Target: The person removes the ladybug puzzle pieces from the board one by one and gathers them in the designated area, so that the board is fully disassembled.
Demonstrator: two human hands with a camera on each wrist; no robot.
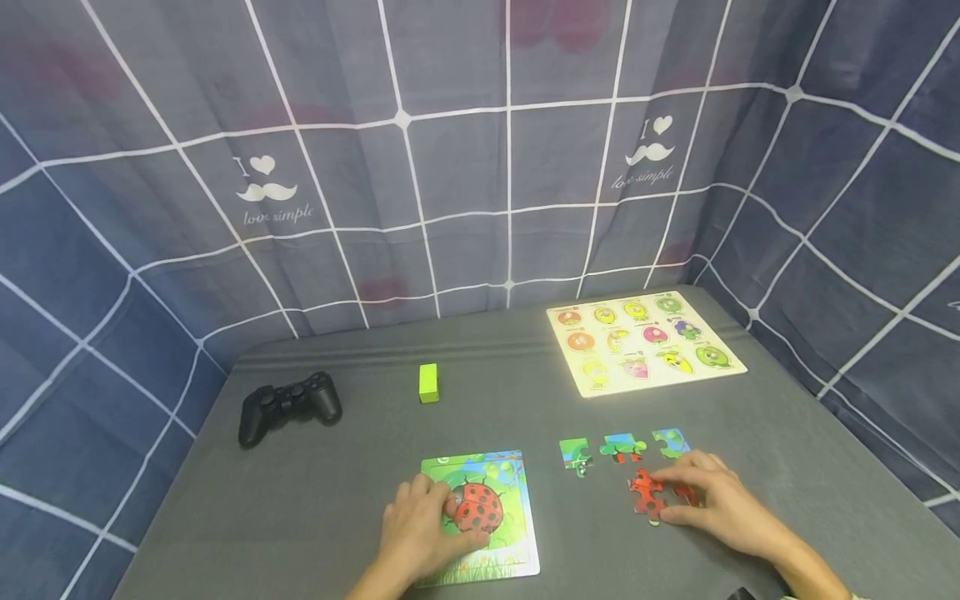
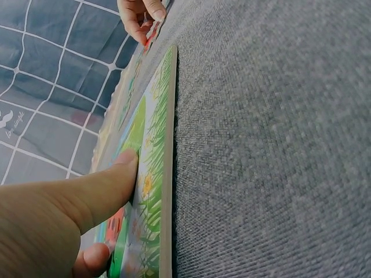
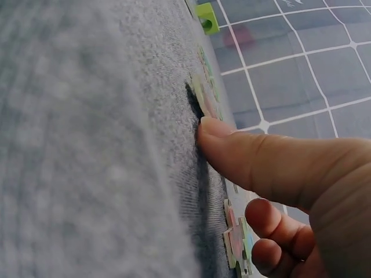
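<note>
My left hand (image 1: 420, 525) rests on a square ladybug puzzle board (image 1: 517, 542), its thumb (image 2: 124, 174) lying on the picture in the left wrist view. To the right, my right hand (image 1: 712, 504) pinches a red jigsaw piece (image 1: 645, 493) between thumb and index finger, low over the table. Another red jigsaw piece (image 1: 686, 493) lies partly hidden under that hand. Behind them is a row of loose pieces: a green one (image 1: 574, 452), a green-and-red one (image 1: 624, 447) and a blue-green one (image 1: 670, 442).
A fruit picture board (image 1: 645, 343) lies at the back right. Toward the back stands a lime-green block (image 1: 428, 383), and a black game controller (image 1: 290, 407) sits at the left. Grey cloth covers the table (image 1: 315, 508); a checked curtain (image 1: 465, 167) hangs around it.
</note>
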